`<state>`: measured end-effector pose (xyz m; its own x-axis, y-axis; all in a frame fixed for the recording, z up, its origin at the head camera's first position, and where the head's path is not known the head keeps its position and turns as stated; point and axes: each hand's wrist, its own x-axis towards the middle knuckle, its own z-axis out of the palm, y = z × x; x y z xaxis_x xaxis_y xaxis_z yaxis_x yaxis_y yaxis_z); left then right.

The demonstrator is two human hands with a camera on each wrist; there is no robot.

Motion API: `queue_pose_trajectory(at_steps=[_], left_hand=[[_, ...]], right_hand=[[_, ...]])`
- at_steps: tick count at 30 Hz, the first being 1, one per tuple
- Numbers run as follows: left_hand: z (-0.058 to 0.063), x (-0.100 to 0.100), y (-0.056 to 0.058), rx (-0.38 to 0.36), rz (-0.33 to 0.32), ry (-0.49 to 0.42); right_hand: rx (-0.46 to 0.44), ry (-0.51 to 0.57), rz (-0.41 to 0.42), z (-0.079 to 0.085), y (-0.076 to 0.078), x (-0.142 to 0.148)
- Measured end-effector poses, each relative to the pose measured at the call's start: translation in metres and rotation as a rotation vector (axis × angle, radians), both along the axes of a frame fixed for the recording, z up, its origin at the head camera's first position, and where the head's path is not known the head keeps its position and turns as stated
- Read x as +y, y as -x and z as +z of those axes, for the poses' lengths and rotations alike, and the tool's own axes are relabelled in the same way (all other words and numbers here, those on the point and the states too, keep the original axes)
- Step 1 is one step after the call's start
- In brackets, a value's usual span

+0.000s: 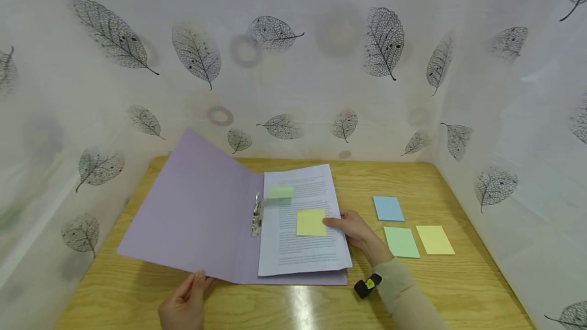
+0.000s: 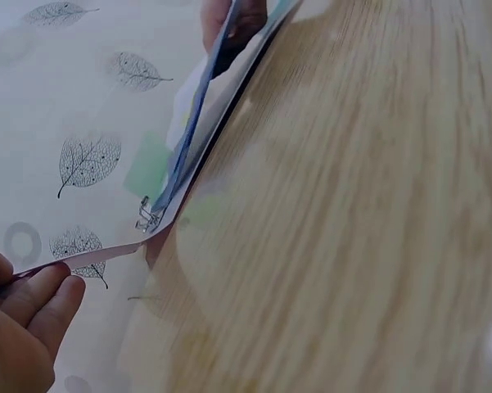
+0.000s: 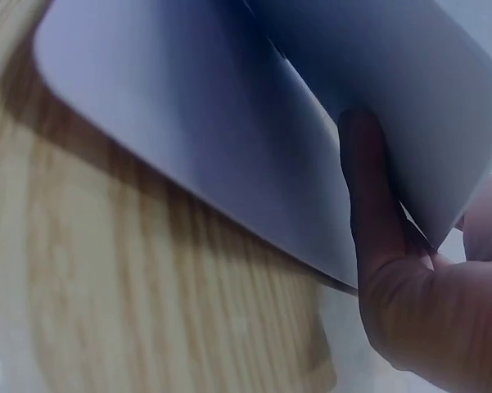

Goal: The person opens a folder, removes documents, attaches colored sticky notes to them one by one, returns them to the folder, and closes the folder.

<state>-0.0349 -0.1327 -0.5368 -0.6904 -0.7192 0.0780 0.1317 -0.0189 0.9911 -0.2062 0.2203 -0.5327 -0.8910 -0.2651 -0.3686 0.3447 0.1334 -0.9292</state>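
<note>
A purple folder (image 1: 197, 208) lies open on the table, its front cover tilted up on the left. My left hand (image 1: 185, 297) pinches the lower edge of that cover between thumb and fingers. Printed paper sheets (image 1: 302, 258) rest over the folder's right side, their right edge lifted. My right hand (image 1: 357, 228) grips this edge, thumb on top and fingers beneath. A yellow sticky note (image 1: 311, 222) is on the top sheet beside the thumb, and a green sticky note (image 1: 279, 192) sits higher up. The metal clip (image 1: 257, 215) shows along the spine, left of the sheets.
To the right on the wooden table (image 1: 284, 309) lie a blue sticky pad (image 1: 388, 209), a green sticky pad (image 1: 401, 242) and a yellow sticky pad (image 1: 435, 240). A leaf-patterned curtain (image 1: 293, 90) encloses the back and sides. A black band (image 1: 368, 285) hangs at the right wrist.
</note>
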Motion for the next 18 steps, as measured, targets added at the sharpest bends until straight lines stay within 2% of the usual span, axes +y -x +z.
queue_pose_trajectory(at_steps=[11,12,14,18], left_hand=[[0.005,-0.001,-0.003,-0.014,-0.016,0.02],[0.005,-0.002,-0.003,-0.026,-0.021,0.05],[0.007,-0.006,-0.005,-0.095,-0.029,0.122],[0.021,-0.019,-0.012,-0.259,0.019,0.402]], right_hand=[[-0.022,0.006,0.002,-0.004,0.002,-0.006],[-0.017,0.004,0.003,-0.005,0.001,-0.007],[-0.012,0.003,-0.004,-0.006,0.001,-0.008],[-0.003,-0.009,-0.016,-0.007,0.001,-0.011]])
